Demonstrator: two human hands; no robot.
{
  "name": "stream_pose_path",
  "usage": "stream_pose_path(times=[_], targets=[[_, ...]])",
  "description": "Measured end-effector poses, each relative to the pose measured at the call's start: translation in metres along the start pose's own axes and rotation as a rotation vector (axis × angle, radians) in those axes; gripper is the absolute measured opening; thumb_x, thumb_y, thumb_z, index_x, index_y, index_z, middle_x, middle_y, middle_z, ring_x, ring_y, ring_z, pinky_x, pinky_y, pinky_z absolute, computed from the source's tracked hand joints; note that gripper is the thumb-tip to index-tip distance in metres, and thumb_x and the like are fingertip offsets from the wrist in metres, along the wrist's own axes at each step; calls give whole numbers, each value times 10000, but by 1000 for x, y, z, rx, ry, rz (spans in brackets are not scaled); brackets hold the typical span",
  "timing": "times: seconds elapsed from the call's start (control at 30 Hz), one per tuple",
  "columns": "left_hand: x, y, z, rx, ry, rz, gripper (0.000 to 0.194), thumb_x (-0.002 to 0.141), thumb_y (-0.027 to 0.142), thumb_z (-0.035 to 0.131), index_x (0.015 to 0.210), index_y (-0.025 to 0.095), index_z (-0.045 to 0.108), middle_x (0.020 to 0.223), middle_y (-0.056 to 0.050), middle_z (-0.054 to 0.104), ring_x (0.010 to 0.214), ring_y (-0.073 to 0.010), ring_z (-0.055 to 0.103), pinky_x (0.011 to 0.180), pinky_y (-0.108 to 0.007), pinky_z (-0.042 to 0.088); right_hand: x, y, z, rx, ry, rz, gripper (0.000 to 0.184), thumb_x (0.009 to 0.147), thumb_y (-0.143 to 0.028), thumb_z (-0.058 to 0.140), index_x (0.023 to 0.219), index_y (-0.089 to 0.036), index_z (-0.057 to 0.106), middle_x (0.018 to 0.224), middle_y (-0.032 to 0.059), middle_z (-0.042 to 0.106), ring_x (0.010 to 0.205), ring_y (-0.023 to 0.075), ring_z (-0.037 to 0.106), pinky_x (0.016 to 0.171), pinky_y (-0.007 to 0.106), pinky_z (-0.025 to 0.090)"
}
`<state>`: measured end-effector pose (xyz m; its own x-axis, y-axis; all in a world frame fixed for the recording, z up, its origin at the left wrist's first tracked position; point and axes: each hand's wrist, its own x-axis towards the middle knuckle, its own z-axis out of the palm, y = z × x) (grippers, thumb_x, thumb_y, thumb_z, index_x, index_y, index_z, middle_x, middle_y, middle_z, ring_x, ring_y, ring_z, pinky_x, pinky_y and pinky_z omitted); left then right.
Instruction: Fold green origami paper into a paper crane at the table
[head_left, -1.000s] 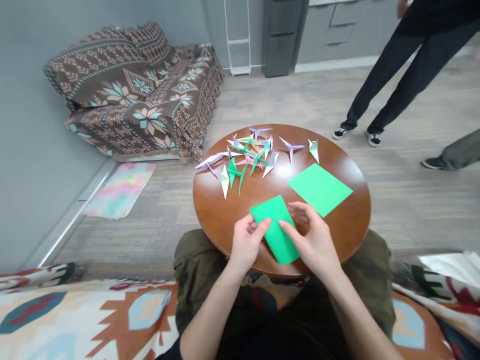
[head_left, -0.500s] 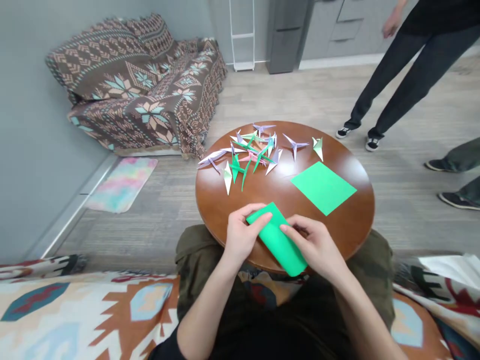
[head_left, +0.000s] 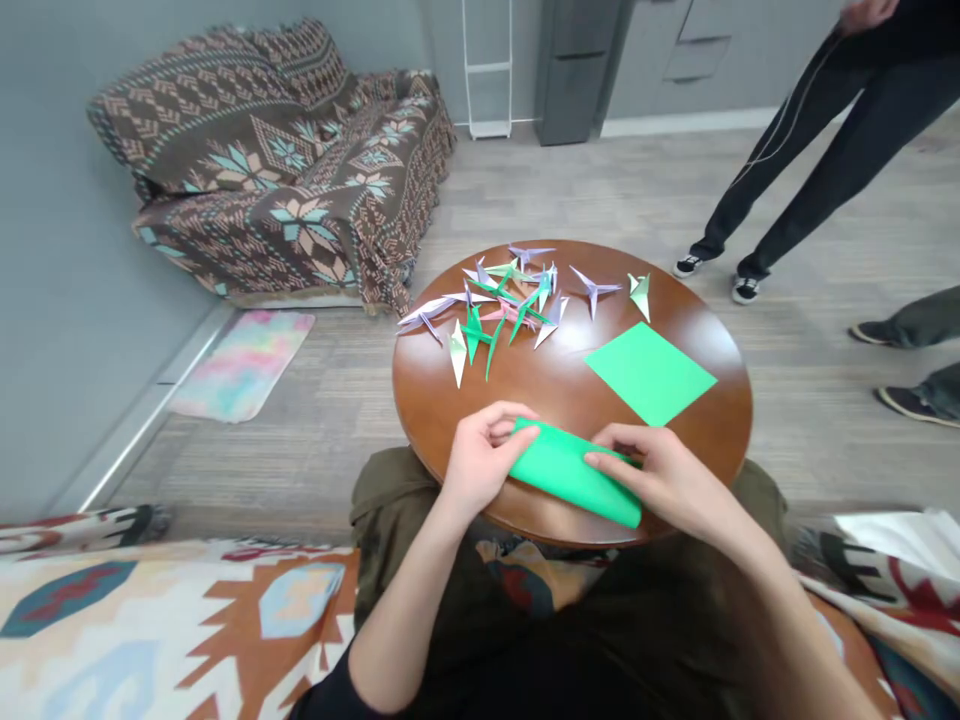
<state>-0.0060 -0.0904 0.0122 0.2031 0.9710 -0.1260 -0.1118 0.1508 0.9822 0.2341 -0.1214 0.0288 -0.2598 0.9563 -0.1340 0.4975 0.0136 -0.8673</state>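
A folded green paper (head_left: 570,472) lies at the near edge of the round wooden table (head_left: 705,440). My left hand (head_left: 480,465) pinches its left end, thumb on top. At the other end my right hand (head_left: 664,475) grips it with the fingers curled over the paper. A flat green square sheet (head_left: 649,371) lies on the table to the right, beyond my right hand. Several folded paper cranes (head_left: 510,300) in green, lilac, pink and white are heaped at the far side.
A sofa under a brown patterned blanket (head_left: 277,160) stands at the back left, with a pastel mat (head_left: 244,362) on the floor. A person in dark trousers (head_left: 810,150) stands at the back right; another person's shoes (head_left: 907,400) show at the right edge.
Both hands have turned the folded green paper from pointing away from me to lying crosswise along the table's near edge. The standing person has shifted a little.
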Motion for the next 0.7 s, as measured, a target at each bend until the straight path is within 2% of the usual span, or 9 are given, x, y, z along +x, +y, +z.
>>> stream_pose_path(times=[0.07, 0.2, 0.3, 0.37, 0.43, 0.5, 0.57, 0.63, 0.7], targets=[[3, -3, -7, 5, 47, 2, 279, 767, 354, 856, 919, 150, 742, 675, -18, 748, 558, -120, 609, 567, -215, 437, -1, 10, -6, 96, 52, 32, 284, 935, -470, 727, 842, -202, 745, 797, 26, 731, 735, 203, 647, 676, 308, 486], [6, -10, -18, 85, 51, -17, 260, 761, 346, 833, 874, 153, 700, 615, 14, 684, 508, -91, 534, 536, -197, 380, 1, 34, -7, 259, 328, 71, 297, 848, -493, 829, 840, -210, 741, 750, 19, 717, 699, 187, 631, 674, 302, 492], [6, -13, -20, 160, 0, -32, 216, 750, 307, 811, 807, 155, 668, 617, 23, 652, 511, -78, 514, 533, -188, 363, 4, 44, -1, 264, 373, 63, 300, 874, -504, 816, 818, -224, 723, 746, 17, 713, 691, 181, 632, 670, 300, 498], [7, -14, -18, 175, 21, -27, 202, 752, 298, 799, 797, 159, 659, 620, 28, 642, 513, -75, 514, 531, -184, 360, 6, 47, 3, 329, 398, 46, 309, 892, -537, 799, 897, -238, 723, 880, 43, 771, 811, 209, 703, 742, 314, 547], [7, -14, -15, 177, 86, 5, 190, 764, 298, 791, 802, 165, 661, 616, 34, 630, 522, -79, 522, 533, -184, 368, 5, 47, 6, 465, 397, 24, 395, 918, -610, 746, 1109, -265, 716, 1155, 86, 803, 1038, 257, 752, 872, 361, 588], [6, -15, -12, 177, 142, 51, 174, 771, 289, 792, 812, 167, 674, 657, 20, 659, 565, -90, 565, 562, -187, 410, 3, 44, 8, 566, 331, -4, 561, 921, -655, 718, 1349, -303, 633, 1414, 114, 733, 1261, 290, 709, 995, 410, 581], [6, -15, -9, 160, 169, 95, 170, 773, 285, 797, 825, 167, 686, 706, 1, 692, 610, -103, 604, 593, -193, 446, 1, 39, 11, 578, 263, -16, 711, 872, -622, 792, 1470, -322, 553, 1501, 118, 684, 1354, 295, 661, 1055, 418, 561], [4, -14, -7, 124, 172, 129, 181, 776, 291, 801, 837, 169, 681, 738, -11, 710, 631, -108, 617, 605, -198, 459, 1, 34, 14, 578, 308, 34, 737, 802, -523, 895, 1436, -315, 582, 1377, 96, 747, 1197, 270, 734, 982, 385, 591], [1, -12, -9, 102, 127, 135, 189, 781, 288, 797, 829, 173, 654, 732, -7, 702, 622, -102, 603, 599, -196, 451, 3, 28, 16, 622, 395, 85, 611, 743, -467, 949, 1254, -282, 670, 1024, 36, 805, 876, 203, 759, 783, 314, 607]])
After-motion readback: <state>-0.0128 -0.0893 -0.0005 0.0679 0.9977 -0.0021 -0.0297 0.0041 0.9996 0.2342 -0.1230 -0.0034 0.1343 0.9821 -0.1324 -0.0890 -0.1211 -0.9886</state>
